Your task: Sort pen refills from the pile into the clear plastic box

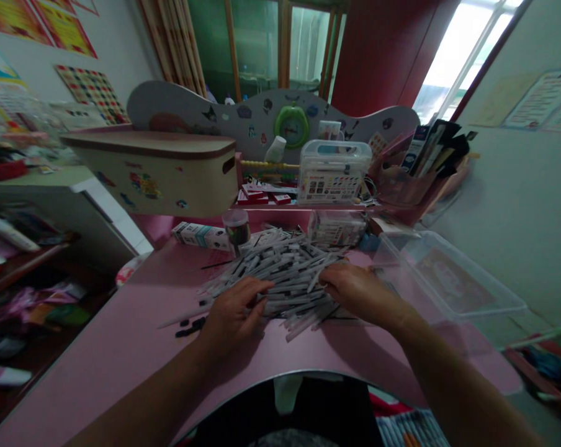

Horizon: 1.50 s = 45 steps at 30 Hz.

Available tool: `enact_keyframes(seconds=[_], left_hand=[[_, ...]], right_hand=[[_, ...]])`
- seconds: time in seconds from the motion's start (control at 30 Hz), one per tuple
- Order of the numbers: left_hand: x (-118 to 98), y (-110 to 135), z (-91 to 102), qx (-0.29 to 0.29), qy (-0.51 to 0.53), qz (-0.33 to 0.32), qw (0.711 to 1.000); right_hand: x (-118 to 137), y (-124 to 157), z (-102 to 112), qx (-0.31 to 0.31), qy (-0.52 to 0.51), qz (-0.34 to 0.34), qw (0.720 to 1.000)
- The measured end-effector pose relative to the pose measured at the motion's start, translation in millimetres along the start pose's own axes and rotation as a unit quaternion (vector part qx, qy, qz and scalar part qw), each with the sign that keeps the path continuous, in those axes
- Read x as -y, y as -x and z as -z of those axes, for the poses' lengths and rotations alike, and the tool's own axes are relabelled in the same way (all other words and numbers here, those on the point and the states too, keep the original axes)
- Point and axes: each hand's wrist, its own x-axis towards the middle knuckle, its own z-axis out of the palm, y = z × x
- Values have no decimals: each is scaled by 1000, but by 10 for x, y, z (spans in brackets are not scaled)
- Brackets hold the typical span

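Note:
A big heap of whitish, translucent pens [280, 257] with dark parts lies across the pink desk [145, 347]. My left hand [231, 313] rests at the heap's near left side, thumb and fingers apart, with nothing visible between them. At the heap's right side, my right hand [350, 285] is closed, and a short white pen [313, 281] sticks out from its fingertips. Several black pen caps [190, 326] lie just left of my left hand. One pale pen [180, 318] lies apart from the heap, pointing left.
Behind the heap stand a small clear jar [236, 231], a long box [201, 235] and a clear plastic case [337, 227]. A large clear tray [485, 304] sits at the right. The shelf above holds a cream bin [169, 177], a handled case [334, 174] and a green clock [291, 127].

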Motion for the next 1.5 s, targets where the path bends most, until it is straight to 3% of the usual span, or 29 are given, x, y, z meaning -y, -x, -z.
enact_keyframes(seconds=[0.2, 0.3, 0.4, 0.53, 0.87, 1.1, 1.33, 1.5], left_hand=[[-4, -4, 15, -13, -3, -7, 1000], [-11, -2, 24, -13, -4, -8, 1000], [-15, 1, 29, -10, -4, -6, 1000], [-16, 4, 34, -4, -9, 1, 1000], [8, 3, 40, -9, -20, -24, 999], [31, 5, 24, -4, -21, -24, 999], [15, 3, 17, 3, -19, -24, 1000], [19, 9, -2, 9, 2, -34, 999]], right_hand=[[-105, -206, -385, -134, -3, -1, 991], [-180, -192, -433, -196, -32, -3, 980], [-232, -158, -422, -218, -64, 4, 974], [-268, -129, -411, -183, -72, 31, 980], [-275, -77, -362, -14, -48, 83, 995], [-315, -16, -316, 53, -24, 33, 998], [-354, -26, -360, 50, 4, 19, 999], [-417, -12, -295, 16, -33, 43, 998]])
